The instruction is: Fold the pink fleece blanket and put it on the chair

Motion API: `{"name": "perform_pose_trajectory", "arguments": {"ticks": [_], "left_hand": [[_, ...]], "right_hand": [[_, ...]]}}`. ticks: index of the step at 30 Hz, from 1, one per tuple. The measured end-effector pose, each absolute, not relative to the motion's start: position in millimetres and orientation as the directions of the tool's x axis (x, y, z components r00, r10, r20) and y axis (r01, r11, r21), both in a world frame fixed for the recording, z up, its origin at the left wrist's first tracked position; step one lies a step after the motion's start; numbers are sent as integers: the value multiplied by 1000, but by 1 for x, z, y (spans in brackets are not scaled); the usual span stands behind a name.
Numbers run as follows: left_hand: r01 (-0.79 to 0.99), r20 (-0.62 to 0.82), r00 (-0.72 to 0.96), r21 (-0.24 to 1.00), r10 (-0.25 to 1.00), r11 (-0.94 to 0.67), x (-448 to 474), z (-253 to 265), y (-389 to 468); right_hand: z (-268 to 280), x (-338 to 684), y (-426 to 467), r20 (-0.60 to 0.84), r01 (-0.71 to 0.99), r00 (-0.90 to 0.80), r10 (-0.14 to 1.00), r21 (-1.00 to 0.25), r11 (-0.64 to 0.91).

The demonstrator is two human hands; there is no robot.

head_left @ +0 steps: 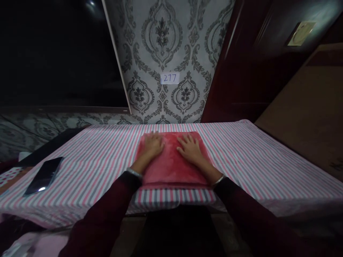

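Note:
A red plush cloth lies on the table near its front edge, apparently folded into a thick, flat, squarish shape. My left hand rests palm down on its upper left part, slightly blurred, with the fingers spread. On the upper right part my right hand is also laid flat, fingers apart. Both hands touch the top surface and neither grips it. A bracelet shows at each wrist.
A striped tablecloth covers the table. At the left lies a dark phone. A large dark screen stands behind on the left, and a brown cardboard box is at the right. The wall carries a paper label reading 277.

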State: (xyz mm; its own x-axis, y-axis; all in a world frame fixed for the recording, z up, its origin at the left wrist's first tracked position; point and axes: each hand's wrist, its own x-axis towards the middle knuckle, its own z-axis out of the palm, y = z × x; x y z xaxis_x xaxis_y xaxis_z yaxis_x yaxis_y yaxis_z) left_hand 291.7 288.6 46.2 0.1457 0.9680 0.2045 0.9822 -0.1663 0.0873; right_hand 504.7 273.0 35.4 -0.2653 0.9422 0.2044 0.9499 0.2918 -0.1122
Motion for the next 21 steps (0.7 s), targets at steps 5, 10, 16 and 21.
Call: {"name": "perform_pose_trajectory", "arguments": {"ticks": [5, 10, 16, 21], "left_hand": [[949, 71, 296, 92, 952, -302, 321, 24, 237], [962, 64, 265, 41, 962, -268, 329, 10, 230], [962, 101, 272, -3, 957, -273, 327, 4, 235], [961, 113, 273, 2, 955, -275, 327, 3, 234]], "right_hand": [[18, 495, 235, 82, 922, -356, 931, -128, 365], [1, 493, 237, 129, 932, -337, 933, -99, 350], [-5, 494, 239, 185, 930, -336, 923, -91, 357], [-2, 494, 236, 181, 931, -338, 923, -80, 357]]}}
